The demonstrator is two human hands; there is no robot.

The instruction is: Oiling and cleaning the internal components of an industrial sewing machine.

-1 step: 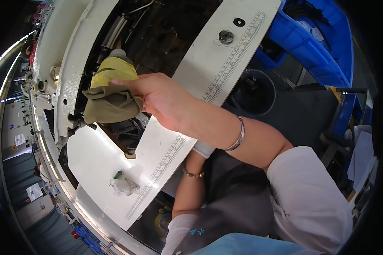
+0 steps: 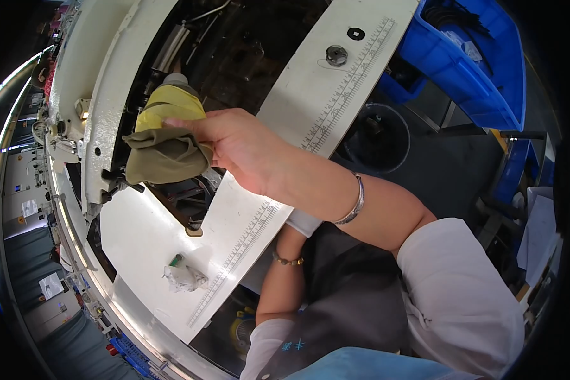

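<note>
My right hand grips an olive fabric piece, pressed against yellow material over a grey cylindrical part of the machine. My left hand is largely hidden below the white table's front edge, under my right forearm; white material shows there, glove or cloth, and its fingers are out of sight. A white crumpled item with a green piece sits on the white table, which has printed rulers. A round metal part and a black washer-like piece lie farther along it.
The dark machine opening spans beside the table. A blue bin with black items stands at upper right, with a dark bucket below the table edge. A white machine body runs along the left; papers hang at right.
</note>
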